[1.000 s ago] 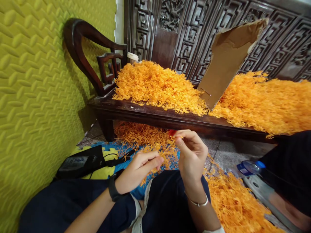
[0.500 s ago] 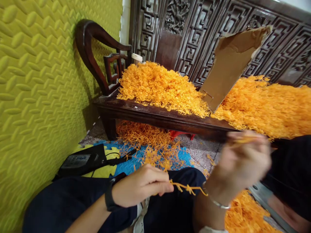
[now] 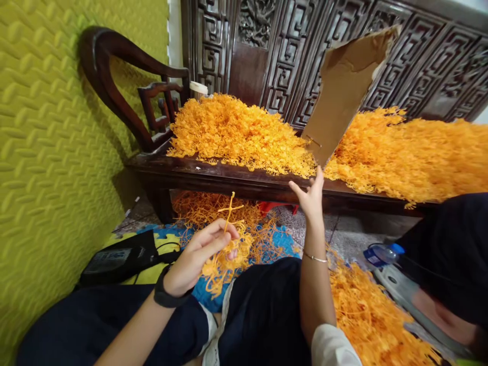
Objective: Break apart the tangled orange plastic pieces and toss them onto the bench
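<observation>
My left hand (image 3: 206, 246), a dark band on its wrist, pinches a thin orange branched plastic strip (image 3: 230, 209) between thumb and fingers. The strip points up, with short side arms. Just behind the fingers shows a tangle of orange pieces (image 3: 215, 272); whether the hand also holds some of these I cannot tell. My right hand (image 3: 311, 199) is stretched out at the front edge of the dark wooden bench (image 3: 229, 178), fingers apart, nothing visible in it. Its fingertips are close to the left heap of small orange pieces (image 3: 244, 134) and the foot of an upright cardboard sheet (image 3: 339, 86).
Right of the cardboard lies another orange heap (image 3: 415, 157). Orange strips (image 3: 369, 315) cover the floor at my right. A water bottle (image 3: 385, 253) lies beside another person's dark-clothed leg (image 3: 450, 249). A black box-like device (image 3: 118, 256) rests on floor mats at left.
My right hand has moved forward to the bench, and its fingers have opened. My left hand has shifted left and up; the strip in it now points upward instead of rightward.
</observation>
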`<state>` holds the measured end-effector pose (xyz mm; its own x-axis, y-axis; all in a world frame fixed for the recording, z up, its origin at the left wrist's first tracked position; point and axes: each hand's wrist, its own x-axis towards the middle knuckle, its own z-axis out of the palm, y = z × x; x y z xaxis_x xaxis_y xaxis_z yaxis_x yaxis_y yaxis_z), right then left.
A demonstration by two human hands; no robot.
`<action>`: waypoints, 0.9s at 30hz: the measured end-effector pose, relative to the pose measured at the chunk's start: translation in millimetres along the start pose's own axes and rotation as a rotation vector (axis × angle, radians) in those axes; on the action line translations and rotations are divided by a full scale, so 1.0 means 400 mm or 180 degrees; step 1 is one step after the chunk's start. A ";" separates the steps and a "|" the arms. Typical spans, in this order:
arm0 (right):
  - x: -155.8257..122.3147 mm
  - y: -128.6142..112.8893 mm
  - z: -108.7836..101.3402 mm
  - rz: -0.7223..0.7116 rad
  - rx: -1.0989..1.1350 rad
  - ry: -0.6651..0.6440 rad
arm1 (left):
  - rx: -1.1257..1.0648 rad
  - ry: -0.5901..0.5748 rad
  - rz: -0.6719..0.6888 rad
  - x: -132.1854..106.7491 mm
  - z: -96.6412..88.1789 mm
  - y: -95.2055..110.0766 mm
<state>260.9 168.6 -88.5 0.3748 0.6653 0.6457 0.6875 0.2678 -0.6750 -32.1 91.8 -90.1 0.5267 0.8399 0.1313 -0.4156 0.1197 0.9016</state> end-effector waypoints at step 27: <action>-0.173 -0.258 0.045 0.0602 0.2494 -0.2287 | -0.0513 -0.0085 0.0108 0.015 0.003 -0.012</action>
<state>152.8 107.3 -69.9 -0.1949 0.9277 0.3186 -0.0284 0.3193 -0.9472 -26.2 95.5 -93.1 0.5289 0.8308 0.1734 -0.5460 0.1767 0.8189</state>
